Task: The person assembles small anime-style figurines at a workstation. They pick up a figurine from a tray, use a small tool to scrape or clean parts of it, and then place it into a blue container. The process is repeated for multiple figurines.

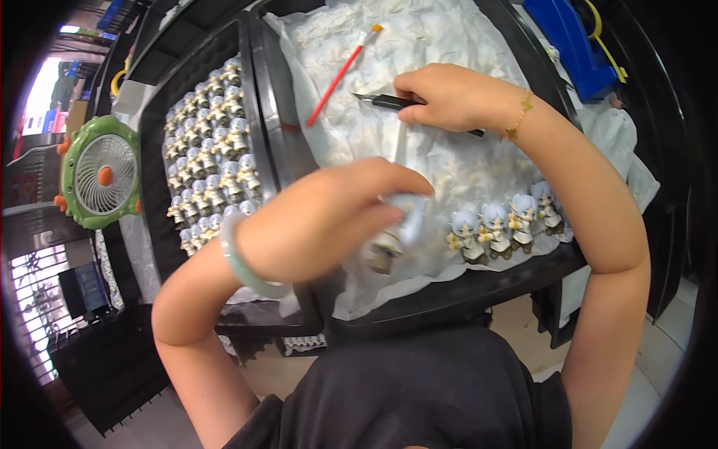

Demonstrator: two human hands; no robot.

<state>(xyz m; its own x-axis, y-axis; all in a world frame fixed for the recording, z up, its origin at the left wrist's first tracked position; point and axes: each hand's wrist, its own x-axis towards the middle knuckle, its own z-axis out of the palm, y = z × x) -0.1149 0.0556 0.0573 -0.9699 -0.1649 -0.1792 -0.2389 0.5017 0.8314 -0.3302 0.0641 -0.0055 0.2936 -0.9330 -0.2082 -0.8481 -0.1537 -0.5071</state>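
My left hand (321,213), blurred by motion, pinches a small pale-haired figurine (385,251) by its head over the front part of a paper-lined tray. Farther off, my right hand (441,93) is closed around a black-handled craft knife (389,102), its blade pointing left above the white paper (456,45). Several similar figurines (495,228) stand in a row along the near right edge of the paper. A red-handled brush (340,81) with an orange tip lies on the paper left of the knife.
To the left, a black tray (258,97) holds many figurines in rows. A green fan (105,176) stands beyond it. At the far right are a blue tape dispenser-like object (572,49) and crumpled white sheeting (609,142).
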